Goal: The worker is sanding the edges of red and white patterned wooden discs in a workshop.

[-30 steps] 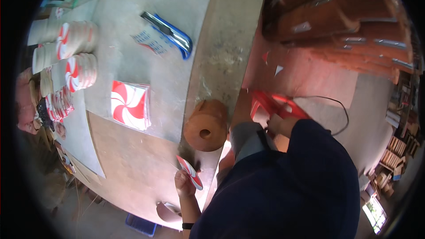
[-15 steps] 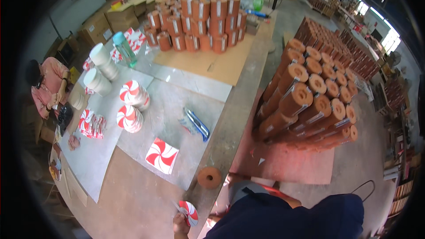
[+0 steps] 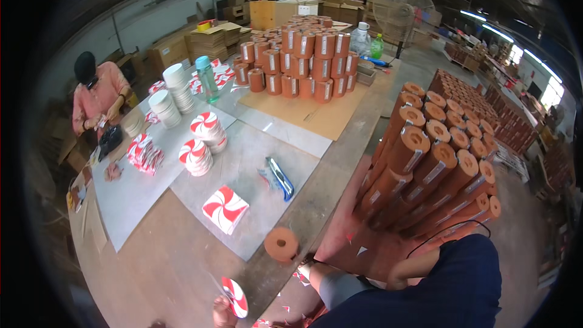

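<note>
At the lower edge, my left hand is closed on a round red-and-white swirl disc, tilted on edge above the table. A thin pale sliver sticks up beside the disc; its kind is unclear. My right forearm shows below the dark sleeve, but the hand itself is hidden. Ahead of the disc lies a square red-and-white swirl sheet. A brown roll with a centre hole rests by the table edge. Farther off lies a blue utility knife.
Two stacks of swirl-topped discs stand left of the knife, with white disc stacks and a teal bottle behind. Brown rolls are piled on cardboard; taller roll stacks stand right. A co-worker sits far left.
The view has tilted up and shifted, so the table contents sit lower and more of the room shows. My left hand still holds the disc. My right forearm has come into view.
</note>
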Demonstrator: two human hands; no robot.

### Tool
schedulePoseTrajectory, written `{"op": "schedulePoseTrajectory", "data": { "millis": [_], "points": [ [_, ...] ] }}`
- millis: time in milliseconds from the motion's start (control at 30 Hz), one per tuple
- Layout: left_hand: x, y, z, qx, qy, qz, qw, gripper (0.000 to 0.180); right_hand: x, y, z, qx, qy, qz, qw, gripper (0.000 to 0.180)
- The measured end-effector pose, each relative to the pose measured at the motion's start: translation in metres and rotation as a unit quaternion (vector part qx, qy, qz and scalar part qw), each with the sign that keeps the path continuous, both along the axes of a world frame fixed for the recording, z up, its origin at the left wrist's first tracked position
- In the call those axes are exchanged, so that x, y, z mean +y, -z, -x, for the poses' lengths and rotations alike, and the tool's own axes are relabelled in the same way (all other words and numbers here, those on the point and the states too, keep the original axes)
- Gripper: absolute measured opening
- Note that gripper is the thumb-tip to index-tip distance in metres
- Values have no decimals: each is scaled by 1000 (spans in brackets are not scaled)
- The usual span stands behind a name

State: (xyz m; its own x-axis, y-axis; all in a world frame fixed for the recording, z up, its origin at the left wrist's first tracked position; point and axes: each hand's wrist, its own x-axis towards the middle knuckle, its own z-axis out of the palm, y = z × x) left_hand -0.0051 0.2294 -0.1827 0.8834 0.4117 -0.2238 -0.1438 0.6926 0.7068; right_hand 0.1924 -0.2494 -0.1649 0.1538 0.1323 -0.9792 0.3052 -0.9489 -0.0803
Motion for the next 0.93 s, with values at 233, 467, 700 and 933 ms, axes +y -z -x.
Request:
{"op": "schedulePoseTrajectory", "data": {
  "millis": [233,467,700,933],
  "points": [
    [-83,-56,13,-92,-122,-4,988,13,6,24,16,-6,-158,1,987,34],
    [-171,-160,12,35,-49,-181,982,4,65,-103,-13,-320,-288,-533,728,13],
    [-236,-200,30,-30,51,-347,936,2,114,-158,22,-80,35,-755,649,15],
    [-261,-206,44,-52,61,-367,927,3,126,-168,53,273,152,-670,673,37]
  ]
}}
